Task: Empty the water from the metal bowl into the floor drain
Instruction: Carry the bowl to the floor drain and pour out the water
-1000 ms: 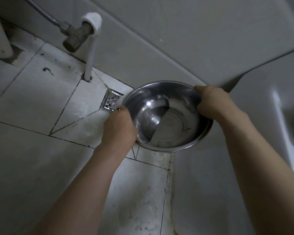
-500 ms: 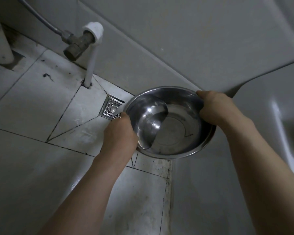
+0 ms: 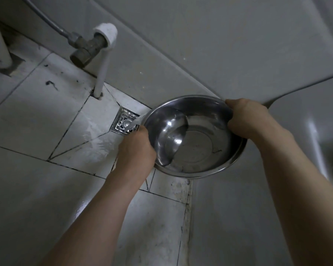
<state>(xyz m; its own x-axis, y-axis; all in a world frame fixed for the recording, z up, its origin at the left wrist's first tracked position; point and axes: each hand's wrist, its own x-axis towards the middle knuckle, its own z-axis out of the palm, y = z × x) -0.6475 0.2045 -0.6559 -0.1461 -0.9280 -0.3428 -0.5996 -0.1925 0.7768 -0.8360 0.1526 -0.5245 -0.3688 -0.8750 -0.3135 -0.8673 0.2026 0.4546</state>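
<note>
Item: metal bowl, centre right of frame, tilted down toward the floor drain at its left, so the water pools at the low side and spills off the rim over the grate. Left hand closed around the low rim; right hand clamped on the raised rim, steering the pour. Finish: polished steel, flat base partly bare.
</note>
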